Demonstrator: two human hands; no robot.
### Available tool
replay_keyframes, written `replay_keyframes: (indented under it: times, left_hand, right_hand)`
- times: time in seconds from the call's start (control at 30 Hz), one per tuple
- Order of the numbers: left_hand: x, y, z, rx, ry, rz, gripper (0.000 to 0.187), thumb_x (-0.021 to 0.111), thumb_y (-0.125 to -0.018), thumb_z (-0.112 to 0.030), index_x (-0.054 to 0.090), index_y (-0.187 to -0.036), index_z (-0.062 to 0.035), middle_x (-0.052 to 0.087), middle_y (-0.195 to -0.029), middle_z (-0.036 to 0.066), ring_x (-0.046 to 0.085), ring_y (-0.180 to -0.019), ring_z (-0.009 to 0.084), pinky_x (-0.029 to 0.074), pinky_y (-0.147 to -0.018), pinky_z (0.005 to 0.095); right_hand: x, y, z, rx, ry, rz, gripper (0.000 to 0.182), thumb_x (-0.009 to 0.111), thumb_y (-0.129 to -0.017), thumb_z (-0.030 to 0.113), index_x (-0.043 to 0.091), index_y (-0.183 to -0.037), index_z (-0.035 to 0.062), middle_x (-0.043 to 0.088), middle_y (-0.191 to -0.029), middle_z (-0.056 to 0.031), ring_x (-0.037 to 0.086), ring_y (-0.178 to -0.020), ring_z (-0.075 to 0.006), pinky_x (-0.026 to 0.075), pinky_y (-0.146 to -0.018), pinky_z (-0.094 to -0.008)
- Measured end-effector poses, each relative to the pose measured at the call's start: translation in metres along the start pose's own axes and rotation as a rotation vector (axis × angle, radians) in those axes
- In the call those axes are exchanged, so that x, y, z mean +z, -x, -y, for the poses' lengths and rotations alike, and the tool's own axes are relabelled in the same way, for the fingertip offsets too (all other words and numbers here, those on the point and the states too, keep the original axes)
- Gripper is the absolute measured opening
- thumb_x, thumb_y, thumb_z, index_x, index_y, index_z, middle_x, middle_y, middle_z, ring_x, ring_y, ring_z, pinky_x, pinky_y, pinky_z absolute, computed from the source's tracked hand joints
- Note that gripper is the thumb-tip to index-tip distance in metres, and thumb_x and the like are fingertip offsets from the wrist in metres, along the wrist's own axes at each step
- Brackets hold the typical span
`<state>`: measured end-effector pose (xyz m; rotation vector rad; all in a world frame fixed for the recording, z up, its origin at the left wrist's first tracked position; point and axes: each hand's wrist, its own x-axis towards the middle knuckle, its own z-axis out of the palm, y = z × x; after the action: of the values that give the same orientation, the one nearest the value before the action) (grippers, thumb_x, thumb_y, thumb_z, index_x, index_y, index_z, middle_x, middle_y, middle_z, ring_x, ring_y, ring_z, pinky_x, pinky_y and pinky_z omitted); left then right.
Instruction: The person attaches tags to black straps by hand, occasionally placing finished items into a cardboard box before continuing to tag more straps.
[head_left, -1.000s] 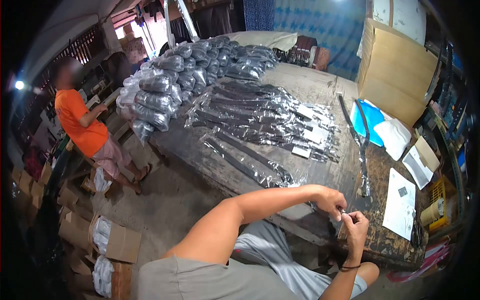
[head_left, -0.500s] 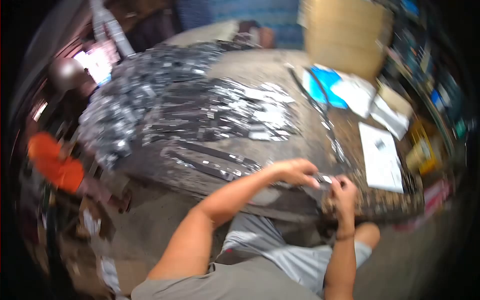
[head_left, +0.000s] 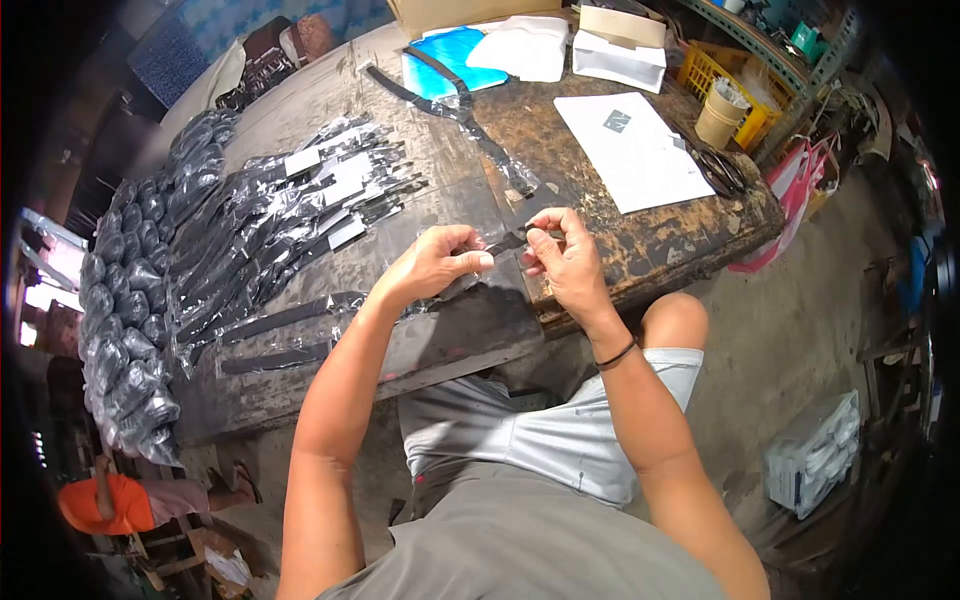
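Note:
Between my hands, close to the front edge of the worn table (head_left: 660,245), stretches a black strap (head_left: 508,243) with clear plastic around it. My left hand (head_left: 440,262) is closed on its left part, thumb pointing right. The fingers of my right hand (head_left: 567,262) pinch its right end. Left of my hands lie black straps in clear plastic (head_left: 290,319), near the table's front edge. Beyond them is a wide pile of bagged black straps with white labels (head_left: 345,180). Another black strap (head_left: 485,143) extends over the table beyond my hands.
Bundled black items in plastic (head_left: 130,290) cover the table's left end. A white sheet (head_left: 635,160), dark scissors (head_left: 722,172), a blue packet (head_left: 450,65), a white box (head_left: 618,62) and a yellow crate (head_left: 755,110) are at the right. A person in orange (head_left: 105,505) is lower left.
The view has turned right and sharpened. My hands now appear farther left in the picture, raised over the table edge, still holding the strap.

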<state>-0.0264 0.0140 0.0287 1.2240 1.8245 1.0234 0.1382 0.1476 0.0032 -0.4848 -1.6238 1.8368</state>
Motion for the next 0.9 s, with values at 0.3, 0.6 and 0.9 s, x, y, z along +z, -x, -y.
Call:
replay_keyframes:
  times: [0.3,0.6,0.9]
  left_hand:
    - [0.013,-0.004,-0.011,-0.022,-0.008,0.021,0.034,0.07,-0.085,-0.032,0.061,-0.091,-0.0005,0.059,-0.075,0.0,0.051,-0.071,0.0082,0.043,-0.065,0.0256]
    - [0.006,-0.008,0.003,0.049,0.082,-0.037,0.029,0.065,-0.089,-0.03,0.061,-0.087,-0.0013,0.062,-0.075,0.001,0.055,-0.072,0.0083,0.045,-0.067,0.0261]
    - [0.003,-0.002,0.004,-0.002,0.423,0.079,0.024,0.063,-0.092,-0.026,0.06,-0.09,-0.0021,0.061,-0.075,0.001,0.056,-0.071,0.007,0.046,-0.067,0.0231]
  right_hand:
    - [0.001,0.0,-0.011,-0.045,-0.015,-0.031,0.009,0.059,-0.092,0.011,0.054,-0.094,0.0046,0.058,-0.079,-0.0005,0.059,-0.064,-0.0076,0.049,-0.056,-0.0225]
    - [0.001,0.007,-0.006,-0.075,0.095,0.084,0.02,0.063,-0.09,0.013,0.058,-0.108,0.0045,0.062,-0.1,-0.0055,0.06,-0.077,-0.0093,0.052,-0.061,-0.0238]
    - [0.008,0.001,-0.013,0.033,-0.09,0.241,0.028,0.07,-0.084,0.01,0.057,-0.108,0.0038,0.06,-0.1,-0.0041,0.06,-0.078,-0.0098,0.05,-0.062,-0.0227]
